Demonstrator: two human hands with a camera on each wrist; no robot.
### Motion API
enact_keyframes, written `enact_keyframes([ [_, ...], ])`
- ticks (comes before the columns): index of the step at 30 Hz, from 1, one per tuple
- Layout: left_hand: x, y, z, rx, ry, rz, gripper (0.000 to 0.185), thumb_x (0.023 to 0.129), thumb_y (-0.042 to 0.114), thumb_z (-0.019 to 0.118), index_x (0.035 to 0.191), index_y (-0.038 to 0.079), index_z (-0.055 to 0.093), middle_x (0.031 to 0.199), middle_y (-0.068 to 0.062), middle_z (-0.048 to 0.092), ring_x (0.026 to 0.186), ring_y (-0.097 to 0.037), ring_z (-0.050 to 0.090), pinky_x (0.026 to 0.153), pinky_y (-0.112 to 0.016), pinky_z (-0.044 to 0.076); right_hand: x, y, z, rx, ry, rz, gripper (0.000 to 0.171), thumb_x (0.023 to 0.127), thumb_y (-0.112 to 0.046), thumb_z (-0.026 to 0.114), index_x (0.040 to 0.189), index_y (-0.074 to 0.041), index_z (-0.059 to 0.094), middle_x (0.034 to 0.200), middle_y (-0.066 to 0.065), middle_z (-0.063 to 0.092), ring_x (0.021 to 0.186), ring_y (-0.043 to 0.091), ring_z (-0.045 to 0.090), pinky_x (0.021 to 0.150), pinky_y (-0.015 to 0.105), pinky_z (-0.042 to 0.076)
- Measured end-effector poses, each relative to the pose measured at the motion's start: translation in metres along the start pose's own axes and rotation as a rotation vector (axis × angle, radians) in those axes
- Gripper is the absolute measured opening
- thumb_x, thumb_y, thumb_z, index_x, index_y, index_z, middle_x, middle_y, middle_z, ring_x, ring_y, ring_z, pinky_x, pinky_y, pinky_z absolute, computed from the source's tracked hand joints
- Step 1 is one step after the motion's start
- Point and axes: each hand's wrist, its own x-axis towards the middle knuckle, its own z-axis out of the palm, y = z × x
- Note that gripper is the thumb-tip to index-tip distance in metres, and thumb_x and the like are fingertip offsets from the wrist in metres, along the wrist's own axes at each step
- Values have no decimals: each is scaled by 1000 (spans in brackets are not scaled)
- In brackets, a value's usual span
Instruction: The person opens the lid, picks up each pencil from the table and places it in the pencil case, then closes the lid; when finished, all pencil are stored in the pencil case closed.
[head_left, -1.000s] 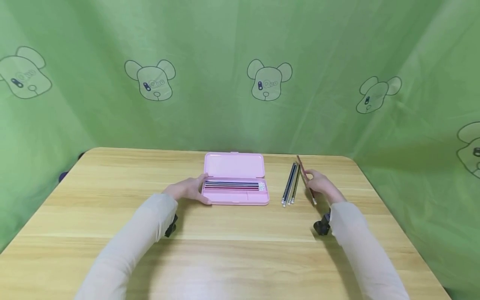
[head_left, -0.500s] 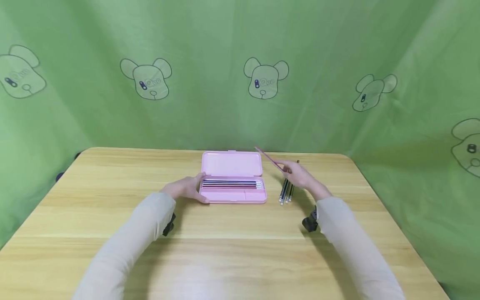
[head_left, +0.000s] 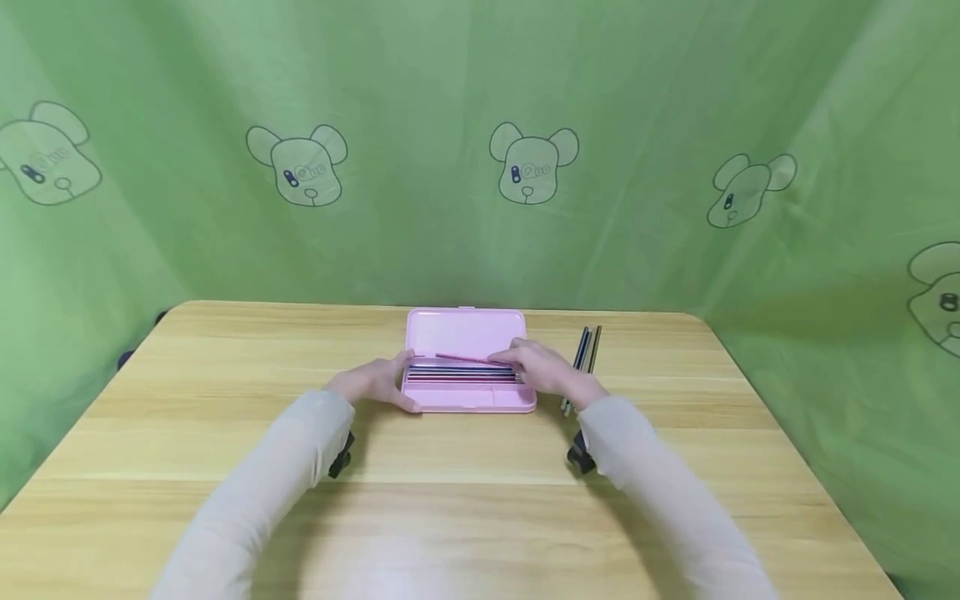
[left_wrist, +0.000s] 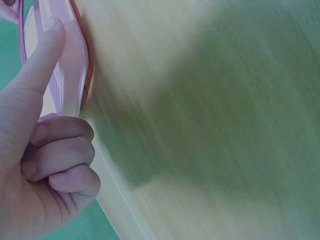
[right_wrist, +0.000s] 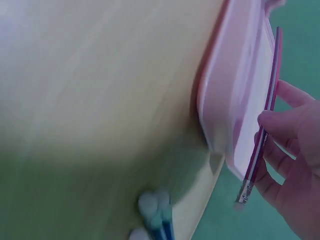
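Right hand (head_left: 543,371) pinches a red pencil (head_left: 468,359) over the open pink case (head_left: 468,333). Left hand (head_left: 378,383) braces the case's end, index extended. Several pencils (head_left: 461,372) lie inside; judged partway, three pencils (head_left: 585,354) remain on the worktop (head_left: 225,417).
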Motion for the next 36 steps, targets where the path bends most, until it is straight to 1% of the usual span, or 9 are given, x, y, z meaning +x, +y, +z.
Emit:
enact_keyframes([
  [2,0,0,0,2,2,-3,107,72,41,75,145,1,8,138,-33,32,128,-41,32,108,-47,26,6,-4,3,-20,-12,-3,43,83,7,51,121,-12,60,85,6,56,73,14,48,66,26,46],
  [5,0,0,0,2,-1,-13,107,72,42,74,145,2,8,138,-32,31,128,-41,32,108,-47,26,13,-8,7,-53,-19,-8,42,85,6,50,121,-13,61,84,6,56,73,15,48,66,26,45],
  [12,3,-1,0,-7,4,-17,109,70,44,75,146,4,8,139,-31,32,128,-41,33,108,-47,27,27,-14,14,-100,-30,23,46,84,6,50,121,-19,61,89,4,57,82,18,53,70,28,47],
  [16,2,-1,0,-14,11,-14,108,70,44,75,146,4,9,139,-30,32,128,-40,33,108,-46,26,33,-16,18,-116,-11,-14,44,85,6,49,119,-18,62,88,5,56,81,18,53,70,29,48],
  [20,1,-2,1,-27,12,-7,109,69,43,76,146,3,10,140,-29,32,128,-39,33,108,-46,26,35,-16,22,-114,9,-32,38,86,4,51,116,-15,64,89,5,56,83,18,54,75,31,49],
  [26,1,-2,2,-24,19,3,108,70,43,76,145,2,10,141,-27,32,129,-38,33,108,-45,26,37,-12,28,-138,57,-22,25,88,-4,55,109,-12,64,94,3,58,92,23,56,83,37,49],
  [32,1,-1,2,-19,18,1,108,70,42,76,145,2,10,141,-27,31,129,-38,33,108,-46,26,38,-10,29,-158,97,16,21,85,-5,59,106,-11,62,101,6,60,97,26,56,85,40,49],
  [36,0,-1,2,-17,17,-10,108,70,42,76,145,2,10,142,-27,30,129,-38,32,109,-46,25,36,-7,29,-168,105,28,18,83,-5,61,101,-11,63,98,6,60,95,26,56,84,40,49],
])
